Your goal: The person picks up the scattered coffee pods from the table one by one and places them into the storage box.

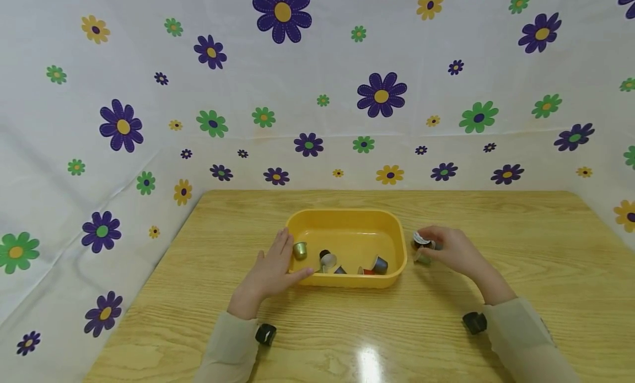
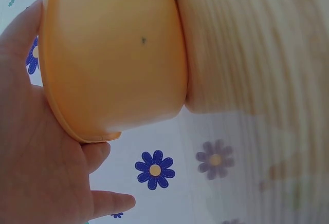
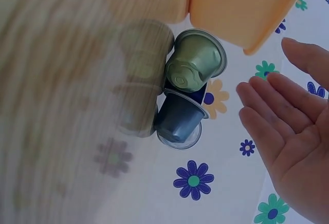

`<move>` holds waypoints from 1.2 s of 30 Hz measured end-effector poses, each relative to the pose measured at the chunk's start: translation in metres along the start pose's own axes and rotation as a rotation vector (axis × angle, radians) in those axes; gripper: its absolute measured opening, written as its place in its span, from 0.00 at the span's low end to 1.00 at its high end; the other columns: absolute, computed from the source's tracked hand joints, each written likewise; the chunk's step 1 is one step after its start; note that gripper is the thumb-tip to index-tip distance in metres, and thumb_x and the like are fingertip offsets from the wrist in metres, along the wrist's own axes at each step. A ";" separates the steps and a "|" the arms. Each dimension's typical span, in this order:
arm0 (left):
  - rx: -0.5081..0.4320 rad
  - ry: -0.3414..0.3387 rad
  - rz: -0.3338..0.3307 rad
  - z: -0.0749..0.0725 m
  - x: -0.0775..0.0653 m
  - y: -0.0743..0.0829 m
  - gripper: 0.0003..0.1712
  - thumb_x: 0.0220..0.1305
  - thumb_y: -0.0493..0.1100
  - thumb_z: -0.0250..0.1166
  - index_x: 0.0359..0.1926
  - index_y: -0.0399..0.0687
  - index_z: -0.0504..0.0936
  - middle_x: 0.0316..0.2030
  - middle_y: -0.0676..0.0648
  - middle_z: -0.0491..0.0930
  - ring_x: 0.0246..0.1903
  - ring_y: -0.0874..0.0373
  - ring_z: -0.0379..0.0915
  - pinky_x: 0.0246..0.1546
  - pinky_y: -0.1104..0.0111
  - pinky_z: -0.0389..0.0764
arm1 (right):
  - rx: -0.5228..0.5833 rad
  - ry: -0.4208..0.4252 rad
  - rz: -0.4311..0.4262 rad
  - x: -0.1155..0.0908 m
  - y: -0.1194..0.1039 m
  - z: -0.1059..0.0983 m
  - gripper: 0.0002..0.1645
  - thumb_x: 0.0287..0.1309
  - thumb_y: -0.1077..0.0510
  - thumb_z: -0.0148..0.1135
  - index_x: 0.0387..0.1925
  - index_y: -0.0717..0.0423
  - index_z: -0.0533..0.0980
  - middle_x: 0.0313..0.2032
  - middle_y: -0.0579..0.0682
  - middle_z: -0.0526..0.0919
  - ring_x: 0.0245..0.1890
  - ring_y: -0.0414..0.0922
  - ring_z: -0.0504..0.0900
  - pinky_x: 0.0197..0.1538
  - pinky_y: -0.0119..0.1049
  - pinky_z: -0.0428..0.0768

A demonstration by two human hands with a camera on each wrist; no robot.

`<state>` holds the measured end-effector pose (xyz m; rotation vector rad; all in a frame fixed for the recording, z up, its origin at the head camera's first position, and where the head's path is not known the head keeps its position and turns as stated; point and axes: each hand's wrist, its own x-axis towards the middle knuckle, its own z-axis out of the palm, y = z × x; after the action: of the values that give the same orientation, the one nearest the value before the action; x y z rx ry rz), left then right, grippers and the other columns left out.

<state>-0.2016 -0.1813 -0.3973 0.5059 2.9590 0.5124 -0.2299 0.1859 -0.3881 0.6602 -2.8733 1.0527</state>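
A yellow plastic tub (image 1: pixel 347 280) stands mid-table. My left hand (image 1: pixel 264 273) rests along its left end, fingers straight against the outer side and thumb over the front rim. Inside lie several coffee capsules: a gold-green capsule (image 1: pixel 300 251) at the left, a blue capsule (image 1: pixel 380 265) and a red capsule (image 1: pixel 367 271) at the front right. Right of the tub, my right hand (image 1: pixel 453 251) is over a small group of capsules. In the right wrist view its fingers are spread and hold nothing, beside a green capsule (image 3: pixel 193 62) and a blue-grey capsule (image 3: pixel 180 118).
The wooden table (image 1: pixel 337 322) reaches back to a white flower-print cloth (image 1: pixel 317 58) that hangs behind and at both sides. A black wrist camera (image 1: pixel 266 334) sits at the left cuff, another black wrist camera (image 1: pixel 474 323) at the right.
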 end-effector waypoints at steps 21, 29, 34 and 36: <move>-0.006 0.001 0.003 -0.002 -0.001 0.001 0.54 0.55 0.69 0.48 0.66 0.32 0.42 0.67 0.39 0.34 0.65 0.50 0.28 0.53 0.39 0.45 | -0.065 -0.182 -0.051 -0.001 0.005 0.000 0.25 0.49 0.62 0.62 0.48 0.73 0.71 0.46 0.66 0.75 0.46 0.59 0.73 0.46 0.50 0.71; -0.002 0.007 0.005 -0.002 -0.001 0.001 0.54 0.56 0.68 0.49 0.66 0.32 0.41 0.67 0.39 0.34 0.65 0.49 0.28 0.53 0.39 0.45 | -0.057 -0.248 -0.093 -0.001 0.005 0.002 0.16 0.50 0.66 0.58 0.43 0.69 0.75 0.41 0.59 0.78 0.41 0.52 0.75 0.44 0.46 0.73; -0.005 0.006 0.001 -0.002 -0.001 0.002 0.55 0.56 0.69 0.48 0.66 0.32 0.41 0.67 0.39 0.34 0.65 0.50 0.28 0.53 0.39 0.45 | -0.079 -0.254 -0.097 -0.001 0.003 0.001 0.15 0.49 0.67 0.56 0.41 0.69 0.76 0.40 0.58 0.79 0.38 0.49 0.75 0.41 0.44 0.74; -0.010 0.003 -0.001 -0.003 -0.001 0.002 0.55 0.55 0.69 0.48 0.66 0.32 0.41 0.67 0.39 0.33 0.65 0.50 0.28 0.53 0.39 0.45 | -0.086 -0.253 -0.086 -0.001 0.002 0.001 0.16 0.48 0.67 0.57 0.42 0.70 0.76 0.40 0.59 0.79 0.39 0.50 0.75 0.42 0.44 0.74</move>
<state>-0.2002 -0.1810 -0.3943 0.5033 2.9577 0.5277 -0.2293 0.1873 -0.3900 0.9656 -3.0448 0.8881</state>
